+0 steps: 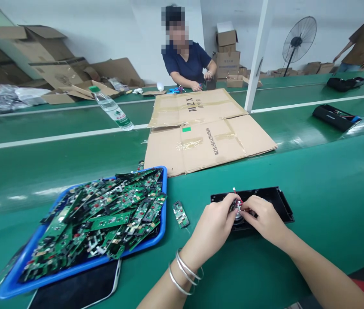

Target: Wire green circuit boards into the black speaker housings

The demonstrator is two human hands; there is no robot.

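1. Viewing lower centre of the frame: my left hand [212, 227] and right hand [264, 219] meet over a black housing [280, 201] lying flat on the green bench [330, 184].
2. Both hands are pinched narrow on a small wired part [237, 207] with red leads, at the housing's round speaker [239, 219].
3. One loose circuit board [181, 213] lies just left of my left hand.
4. A blue tray [164, 201] heaped with boards sits lower left.
5. Flattened cardboard [201, 128] lies beyond, at centre.
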